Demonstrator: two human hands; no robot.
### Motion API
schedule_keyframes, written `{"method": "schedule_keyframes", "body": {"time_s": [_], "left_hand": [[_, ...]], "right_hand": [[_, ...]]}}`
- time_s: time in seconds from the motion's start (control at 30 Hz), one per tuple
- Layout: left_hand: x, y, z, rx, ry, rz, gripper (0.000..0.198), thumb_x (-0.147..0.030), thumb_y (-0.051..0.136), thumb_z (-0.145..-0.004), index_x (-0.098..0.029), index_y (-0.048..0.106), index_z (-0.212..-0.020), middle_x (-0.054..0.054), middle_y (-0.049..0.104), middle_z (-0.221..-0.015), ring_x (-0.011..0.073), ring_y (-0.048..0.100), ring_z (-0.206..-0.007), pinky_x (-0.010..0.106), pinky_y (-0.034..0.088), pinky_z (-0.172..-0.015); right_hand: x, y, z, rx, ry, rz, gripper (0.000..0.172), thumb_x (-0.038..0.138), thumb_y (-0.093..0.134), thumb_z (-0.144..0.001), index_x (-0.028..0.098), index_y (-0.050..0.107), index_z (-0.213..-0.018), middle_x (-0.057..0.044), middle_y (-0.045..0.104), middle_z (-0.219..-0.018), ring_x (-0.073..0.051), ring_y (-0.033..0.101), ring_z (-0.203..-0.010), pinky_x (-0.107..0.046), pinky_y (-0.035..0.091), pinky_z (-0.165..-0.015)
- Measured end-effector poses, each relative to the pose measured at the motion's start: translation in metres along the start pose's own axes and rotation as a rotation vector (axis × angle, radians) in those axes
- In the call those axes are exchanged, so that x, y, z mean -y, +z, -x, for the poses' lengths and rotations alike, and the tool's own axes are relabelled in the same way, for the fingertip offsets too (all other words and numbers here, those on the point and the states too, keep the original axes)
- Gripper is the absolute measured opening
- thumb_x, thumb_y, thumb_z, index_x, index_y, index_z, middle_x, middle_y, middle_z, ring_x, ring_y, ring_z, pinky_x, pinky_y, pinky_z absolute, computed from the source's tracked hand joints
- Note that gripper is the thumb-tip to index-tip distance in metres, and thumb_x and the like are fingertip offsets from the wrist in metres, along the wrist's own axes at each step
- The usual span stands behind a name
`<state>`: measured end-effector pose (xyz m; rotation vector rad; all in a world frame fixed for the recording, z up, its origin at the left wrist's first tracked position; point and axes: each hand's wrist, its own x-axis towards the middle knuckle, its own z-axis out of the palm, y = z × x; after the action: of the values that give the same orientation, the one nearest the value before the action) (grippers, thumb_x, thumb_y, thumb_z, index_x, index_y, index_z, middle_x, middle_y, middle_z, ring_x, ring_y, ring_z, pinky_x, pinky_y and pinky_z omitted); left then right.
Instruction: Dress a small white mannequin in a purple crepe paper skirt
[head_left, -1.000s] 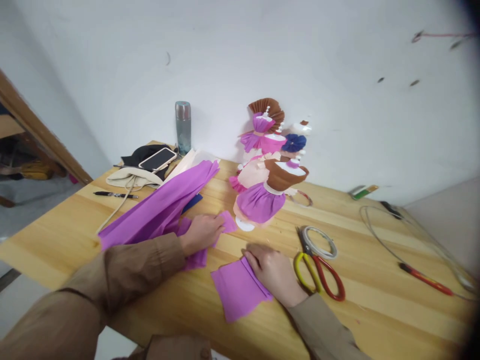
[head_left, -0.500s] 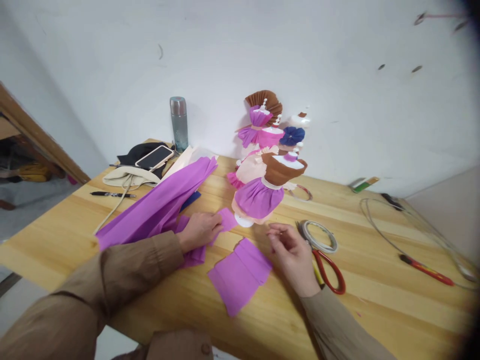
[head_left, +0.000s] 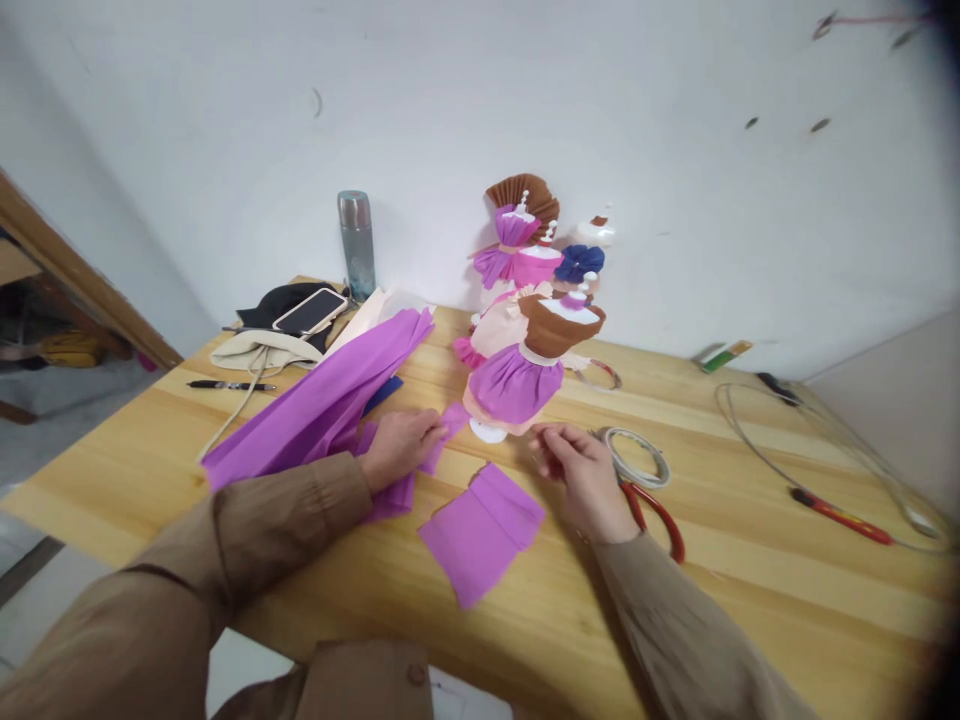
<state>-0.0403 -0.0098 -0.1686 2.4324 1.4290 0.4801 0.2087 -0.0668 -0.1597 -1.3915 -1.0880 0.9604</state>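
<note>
My left hand (head_left: 403, 443) is closed on a small purple paper strip (head_left: 450, 424), beside a large folded purple paper (head_left: 315, 405). At the lower right of the small mannequin (head_left: 517, 380), which wears a brown top and purple skirt, is my right hand (head_left: 581, 472). Its thumb and fingers are pinched together near the skirt's hem; what they hold, if anything, is too small to make out. A separate purple paper piece (head_left: 481, 533) lies flat on the wooden table between my hands.
Behind stand more dressed mannequins (head_left: 525, 225) and a flask (head_left: 356, 245). A phone (head_left: 310, 312), pouch (head_left: 266, 350) and pen (head_left: 231, 386) lie left. At right are a tape roll (head_left: 637, 458), red-handled scissors (head_left: 667, 520) and a red-handled tool (head_left: 844, 516) with wire.
The view has shifted slightly. My right hand has moved a little up, nearer the skirt's hem. The strip at my left hand looks narrower and more tilted.
</note>
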Motion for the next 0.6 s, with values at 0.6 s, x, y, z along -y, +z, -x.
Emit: {"method": "schedule_keyframes", "body": {"time_s": [0.6], "left_hand": [[0.002,-0.028,-0.006,-0.005,-0.076,-0.051,0.024,-0.034,0.055,-0.092,-0.017,0.063,-0.078,0.005,0.064,-0.077,0.0166,0.054,-0.070,0.028,0.029,-0.062]], "right_hand": [[-0.023,0.010,-0.010,0.210,-0.203,0.628,0.019,0.033,0.055,-0.076,0.019,0.068,-0.081,-0.012,0.073,-0.083,-0.024,0.064,-0.072,-0.037,0.046,-0.072]]}}
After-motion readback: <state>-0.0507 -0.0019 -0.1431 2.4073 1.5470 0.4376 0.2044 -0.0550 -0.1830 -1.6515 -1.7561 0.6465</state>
